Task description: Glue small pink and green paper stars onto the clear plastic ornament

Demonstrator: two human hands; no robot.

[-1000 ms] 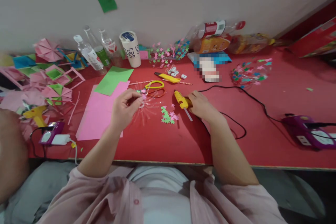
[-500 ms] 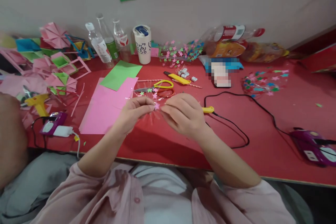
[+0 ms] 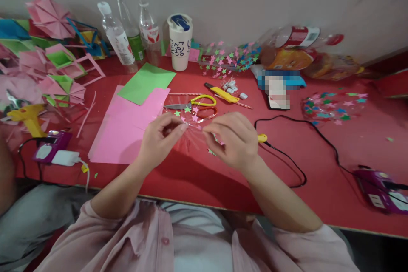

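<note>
Star spray (image 3: 187,110) sits between the hands, over the red table (image 3: 328,187). Left hand (image 3: 161,139) pinches its hub; right hand (image 3: 234,140) curls alongside, grip unclear. Clear strips look light, floppy, easily creased; hub likely the safest hold.

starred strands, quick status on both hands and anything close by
Left hand pinching clear starred strands. Right hand close beside, grip unclear. Scissors just beyond. Corded yellow tool mostly hidden by right hand.

Nearside room, scissors (image 3: 191,104) beyond left hand (image 3: 161,139)
</note>
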